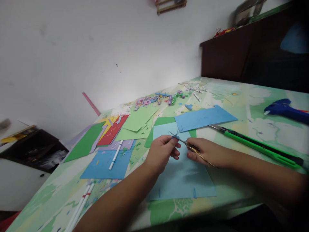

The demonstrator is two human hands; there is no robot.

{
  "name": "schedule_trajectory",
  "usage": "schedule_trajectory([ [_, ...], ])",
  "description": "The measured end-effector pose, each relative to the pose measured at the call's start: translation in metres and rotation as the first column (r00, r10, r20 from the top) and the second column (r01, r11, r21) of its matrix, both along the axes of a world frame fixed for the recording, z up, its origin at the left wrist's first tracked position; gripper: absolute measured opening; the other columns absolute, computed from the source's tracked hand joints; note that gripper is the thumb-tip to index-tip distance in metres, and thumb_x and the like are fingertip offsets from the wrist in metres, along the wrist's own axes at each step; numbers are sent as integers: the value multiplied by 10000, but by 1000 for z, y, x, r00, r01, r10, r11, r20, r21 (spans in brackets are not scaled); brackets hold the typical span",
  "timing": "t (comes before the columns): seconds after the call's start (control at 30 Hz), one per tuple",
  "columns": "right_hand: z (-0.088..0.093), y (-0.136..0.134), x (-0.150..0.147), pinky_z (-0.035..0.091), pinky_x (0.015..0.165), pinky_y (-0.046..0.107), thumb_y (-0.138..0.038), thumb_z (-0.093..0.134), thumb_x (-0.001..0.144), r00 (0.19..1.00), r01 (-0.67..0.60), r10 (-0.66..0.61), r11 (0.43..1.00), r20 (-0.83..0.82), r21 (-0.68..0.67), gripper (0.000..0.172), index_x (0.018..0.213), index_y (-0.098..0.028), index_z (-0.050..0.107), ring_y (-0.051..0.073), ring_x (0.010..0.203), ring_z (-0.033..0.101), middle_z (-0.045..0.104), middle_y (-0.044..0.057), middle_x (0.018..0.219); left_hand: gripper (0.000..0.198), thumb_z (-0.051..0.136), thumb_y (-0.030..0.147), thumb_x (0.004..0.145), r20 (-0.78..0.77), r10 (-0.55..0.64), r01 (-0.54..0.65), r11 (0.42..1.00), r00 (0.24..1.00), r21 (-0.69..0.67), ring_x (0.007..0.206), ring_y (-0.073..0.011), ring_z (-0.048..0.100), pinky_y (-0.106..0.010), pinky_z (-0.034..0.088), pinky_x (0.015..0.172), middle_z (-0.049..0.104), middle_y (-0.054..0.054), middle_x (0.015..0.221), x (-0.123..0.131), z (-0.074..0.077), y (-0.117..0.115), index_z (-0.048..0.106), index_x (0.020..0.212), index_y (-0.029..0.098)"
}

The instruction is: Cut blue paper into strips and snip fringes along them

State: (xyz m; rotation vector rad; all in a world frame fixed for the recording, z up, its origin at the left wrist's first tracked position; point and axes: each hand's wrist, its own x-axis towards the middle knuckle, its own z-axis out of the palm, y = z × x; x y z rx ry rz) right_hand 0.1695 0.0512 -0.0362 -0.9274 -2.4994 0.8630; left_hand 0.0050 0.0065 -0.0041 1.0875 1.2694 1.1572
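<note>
My left hand [161,151] pinches a small blue paper strip [174,135] between thumb and fingertips. My right hand [208,151] grips a thin metal tool [193,149] with a golden shaft, and its tip meets the strip. Both hands hover over a light blue paper sheet [183,175] lying at the table's near edge.
Coloured paper sheets [135,124] cover the green patterned table [241,106]. A white pen [115,155] lies on a blue sheet at the left. A green utility knife [256,146] lies at the right, a blue glue gun [286,109] beyond it. Rolled paper bits [159,99] lie at the back.
</note>
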Motion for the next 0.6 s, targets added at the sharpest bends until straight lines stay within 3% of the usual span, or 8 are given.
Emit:
schedule_trajectory([
  [0.3,2,-3,1,317,509,259,-507,435,756,999,-27,25,996,30,79,332,748,-175,443,141,572,434,505,31,665,157,536,252,715,-109,-62,67,997,992,48,398,-57,487,-186,412,395,514,33,527,3,-7,-3,520,620,129],
  [0.6,0,-4,1,319,517,266,-548,409,759,999,-46,44,994,15,102,379,782,-172,454,144,574,448,523,38,687,168,516,251,733,-116,-102,115,987,988,112,397,-53,481,-192,406,420,511,39,512,2,-10,-4,521,613,134],
])
